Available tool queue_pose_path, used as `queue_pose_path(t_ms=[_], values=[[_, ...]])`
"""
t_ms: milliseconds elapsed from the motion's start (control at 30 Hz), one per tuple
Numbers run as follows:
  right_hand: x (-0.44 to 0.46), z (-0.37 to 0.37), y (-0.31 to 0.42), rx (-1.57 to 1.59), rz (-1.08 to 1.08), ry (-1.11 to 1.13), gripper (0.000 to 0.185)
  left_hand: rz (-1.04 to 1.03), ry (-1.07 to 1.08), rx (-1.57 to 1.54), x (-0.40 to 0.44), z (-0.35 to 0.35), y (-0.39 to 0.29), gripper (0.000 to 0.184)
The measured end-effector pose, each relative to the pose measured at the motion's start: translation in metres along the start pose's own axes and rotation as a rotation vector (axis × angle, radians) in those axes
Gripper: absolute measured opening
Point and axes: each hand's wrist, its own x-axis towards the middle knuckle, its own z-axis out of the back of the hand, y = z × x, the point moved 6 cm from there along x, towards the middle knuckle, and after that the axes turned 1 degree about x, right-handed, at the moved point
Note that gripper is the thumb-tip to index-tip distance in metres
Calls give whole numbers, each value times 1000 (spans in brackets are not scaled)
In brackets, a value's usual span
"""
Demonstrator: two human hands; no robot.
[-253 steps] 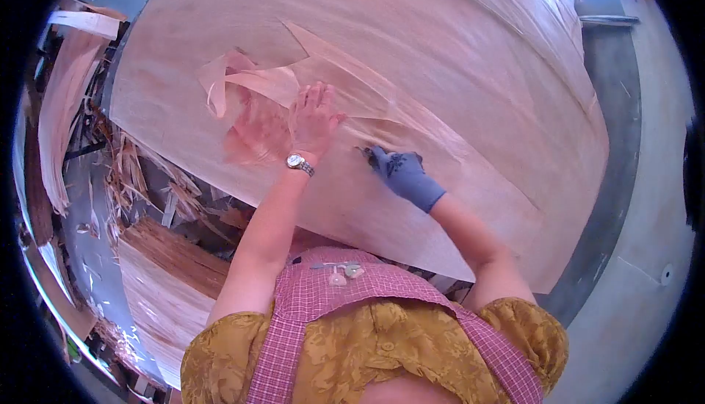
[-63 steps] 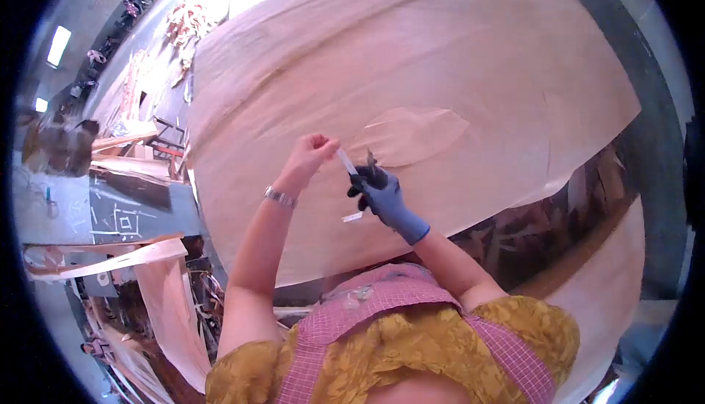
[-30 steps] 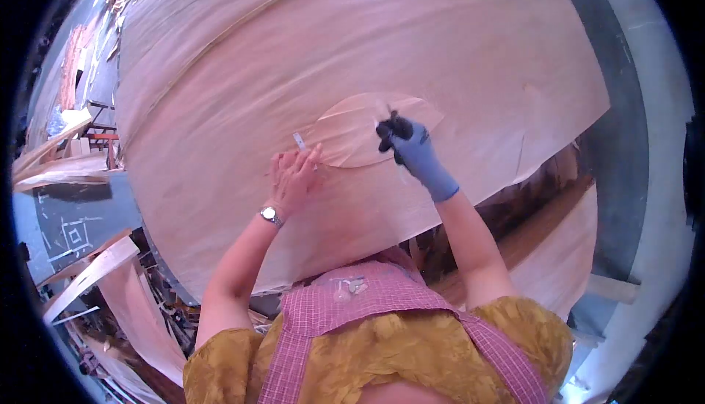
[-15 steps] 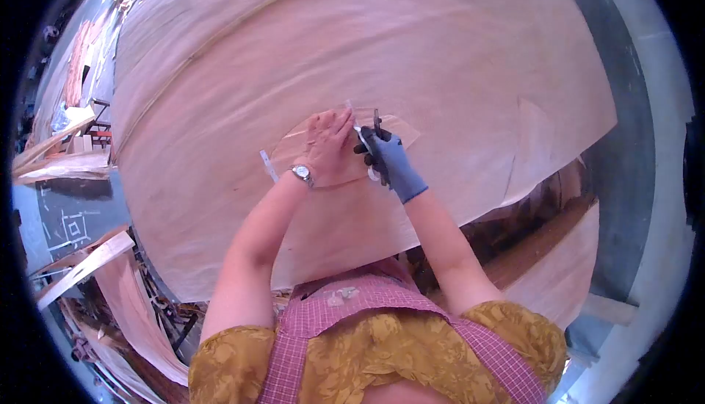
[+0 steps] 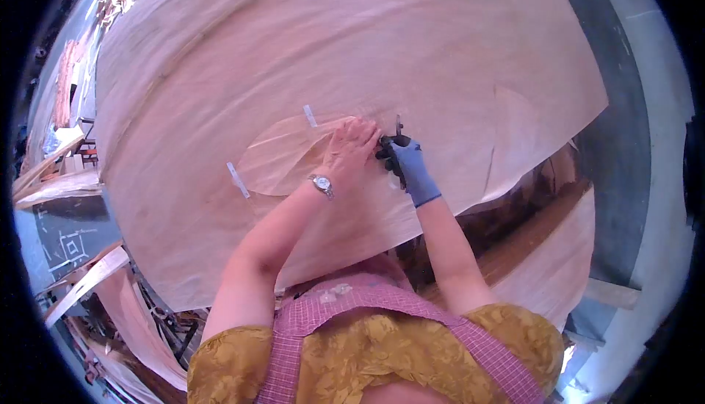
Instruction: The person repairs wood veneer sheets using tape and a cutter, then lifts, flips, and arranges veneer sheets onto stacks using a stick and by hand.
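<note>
A large sheet of wood veneer (image 5: 411, 59) lies before me, with an oval veneer patch (image 5: 283, 150) on it. My left hand (image 5: 351, 148), bare and wearing a wristwatch, presses flat on the patch's right end, fingers stretched out. Just to its right, my right hand (image 5: 405, 160), in a blue-grey glove with black fingers, grips a dark hand tool that looks like a tape dispenser (image 5: 399, 126). A pale round part shows under that hand. One strip of white tape (image 5: 311, 116) crosses the patch's top edge; another tape strip (image 5: 237, 180) lies at its left end.
Loose veneer strips (image 5: 136, 308) hang at the lower left beside a dark surface with chalk marks (image 5: 72, 246). More veneer (image 5: 554, 250) lies below the sheet's right edge. A grey floor strip (image 5: 617, 110) runs along the right.
Both hands have shifted right along the patch, the right one with its tool. The upper tape strip, formerly by my fingers, now lies uncovered. The view has shifted slightly.
</note>
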Motion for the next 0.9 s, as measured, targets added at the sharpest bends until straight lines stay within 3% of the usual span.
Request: queue_pose_path(t_ms=[100,300,400,500,600,633,700,800,900], values=[[-23,13,14,-240,-73,-30,22,26,152,-10,-1,-7,-8,55],[-46,51,-18,-347,66,22,25,7,206,-98,-4,-5,-9,55],[-35,67,-3,-1394,548,-334,23,20,213,-112,-5,-1,-13,53],[-45,86,24,-1386,408,-318,23,8,178,-122,-3,11,-15,46],[-60,63,42,-905,483,-136,23,67,258,-310,8,6,8,37],[-68,44,46,-725,393,-23,21,119,254,-451,5,-4,29,35],[-83,-8,46,-356,205,180,19,425,-262,-586,-20,41,75,40],[-89,-49,12,-131,8,184,25,513,-446,-277,-70,93,75,47],[-69,-48,-49,-212,-99,79,23,303,-240,-138,-114,57,24,50]])
